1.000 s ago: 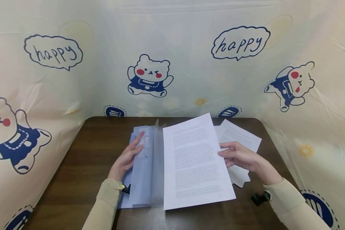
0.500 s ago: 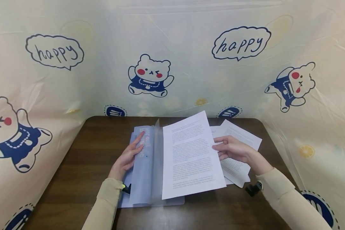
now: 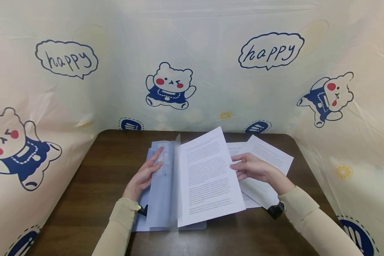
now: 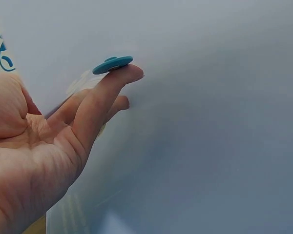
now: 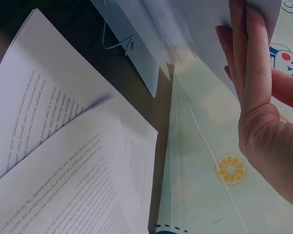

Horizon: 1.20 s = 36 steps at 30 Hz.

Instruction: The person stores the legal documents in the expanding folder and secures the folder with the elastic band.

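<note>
Printed sheet (image 3: 208, 177), its right edge pinched in the fingers of the right hand (image 3: 254, 168), tilts at the centre of the frame after sliding left within the past second to the clear leaf (image 3: 175, 202) of a blue folder (image 3: 160, 202). The left hand (image 3: 142, 179) grips the folder. More loose papers (image 3: 270, 153) show at centre right; whether the sheet sits inside the leaf is unclear.

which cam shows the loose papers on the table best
Right wrist: the loose papers appear close up with larger print. The head view shows them smaller, partly hidden; the left wrist shows none.
</note>
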Tool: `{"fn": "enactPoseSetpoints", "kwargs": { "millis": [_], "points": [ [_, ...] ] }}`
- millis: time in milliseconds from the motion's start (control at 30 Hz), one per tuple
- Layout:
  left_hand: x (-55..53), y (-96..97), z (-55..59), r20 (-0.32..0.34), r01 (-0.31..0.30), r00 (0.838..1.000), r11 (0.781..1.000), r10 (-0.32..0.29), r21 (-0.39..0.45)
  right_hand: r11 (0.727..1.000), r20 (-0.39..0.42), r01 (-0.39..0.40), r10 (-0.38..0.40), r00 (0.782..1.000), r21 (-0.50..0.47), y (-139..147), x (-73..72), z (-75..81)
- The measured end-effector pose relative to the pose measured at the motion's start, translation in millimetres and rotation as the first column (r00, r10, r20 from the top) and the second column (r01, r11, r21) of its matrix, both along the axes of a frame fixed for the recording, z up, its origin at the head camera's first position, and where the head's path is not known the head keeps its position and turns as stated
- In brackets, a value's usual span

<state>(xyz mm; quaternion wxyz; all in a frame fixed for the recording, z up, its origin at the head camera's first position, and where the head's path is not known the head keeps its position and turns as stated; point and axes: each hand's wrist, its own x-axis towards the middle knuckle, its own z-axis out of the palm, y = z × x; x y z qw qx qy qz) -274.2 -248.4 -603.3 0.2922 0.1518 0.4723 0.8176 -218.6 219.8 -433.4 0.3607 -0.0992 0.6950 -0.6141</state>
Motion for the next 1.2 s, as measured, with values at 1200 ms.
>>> {"fn": "enactPoseSetpoints", "kwargs": {
  "millis": [1200],
  "points": [
    [22.9, 19.9, 52.4, -0.042, -0.132, 0.991, 0.955, 0.125, -0.264, 1.000, -0.021, -0.003, 0.003, 1.000, 0.003, -23.6, -2.3, -17.7]
  ]
}}
